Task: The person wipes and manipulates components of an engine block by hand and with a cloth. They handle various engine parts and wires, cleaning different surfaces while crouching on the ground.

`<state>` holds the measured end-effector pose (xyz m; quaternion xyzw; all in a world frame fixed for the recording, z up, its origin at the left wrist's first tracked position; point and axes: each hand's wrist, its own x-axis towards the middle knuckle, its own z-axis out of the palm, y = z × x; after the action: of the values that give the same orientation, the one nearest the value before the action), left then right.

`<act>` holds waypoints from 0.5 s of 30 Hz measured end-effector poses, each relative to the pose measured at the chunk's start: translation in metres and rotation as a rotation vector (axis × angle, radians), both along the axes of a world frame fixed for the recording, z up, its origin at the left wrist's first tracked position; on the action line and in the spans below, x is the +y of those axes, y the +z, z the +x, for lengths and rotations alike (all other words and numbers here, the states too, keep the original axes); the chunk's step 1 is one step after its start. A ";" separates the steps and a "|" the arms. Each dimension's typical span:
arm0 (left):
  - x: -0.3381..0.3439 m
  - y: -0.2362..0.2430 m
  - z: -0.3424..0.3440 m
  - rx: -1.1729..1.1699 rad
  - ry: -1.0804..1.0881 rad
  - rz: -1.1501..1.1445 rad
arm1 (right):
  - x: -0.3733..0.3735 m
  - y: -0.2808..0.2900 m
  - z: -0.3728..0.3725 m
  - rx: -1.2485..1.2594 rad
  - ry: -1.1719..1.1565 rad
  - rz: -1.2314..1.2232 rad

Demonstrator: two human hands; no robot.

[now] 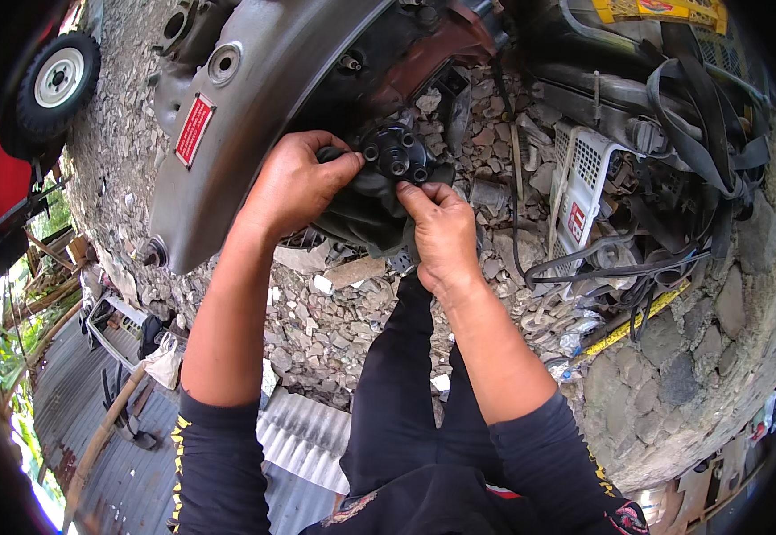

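A black distributor cap (397, 157) with several round terminals faces me between my two hands, beside the engine. My left hand (299, 174) is closed at its left side, thumb pressed near one terminal; its other fingers are partly hidden. From the lower right, my right hand (441, 223) pinches the cap's lower edge between thumb and bent fingers. Dark cloth (366, 214) hangs below the cap, between my hands. A long grey metal cover (254, 98) with a red label rises at the left, and a spark plug (350, 62) shows on the engine above.
Broken stones (317, 321) cover the ground. On the right, a white plastic crate (577, 201) holds parts, with black straps and hoses (718, 178) around it. Corrugated metal sheets (303, 437) lie at the lower left. A wheel (58, 85) stands at the far left.
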<state>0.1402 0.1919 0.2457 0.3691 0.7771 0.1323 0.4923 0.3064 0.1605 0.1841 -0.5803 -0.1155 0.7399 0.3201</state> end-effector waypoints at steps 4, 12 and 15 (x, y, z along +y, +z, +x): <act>0.010 -0.007 -0.003 0.051 -0.042 0.130 | 0.003 -0.002 0.001 0.022 -0.010 -0.003; 0.024 -0.037 0.006 0.257 0.061 0.402 | -0.004 -0.007 -0.001 -0.194 0.176 0.241; 0.017 -0.037 0.013 0.182 0.104 0.389 | -0.011 -0.015 0.007 -0.573 0.287 0.495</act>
<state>0.1528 0.2094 0.2089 0.4269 0.7962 0.2711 0.3322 0.3133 0.1497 0.1686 -0.6463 -0.4545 0.5352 0.2987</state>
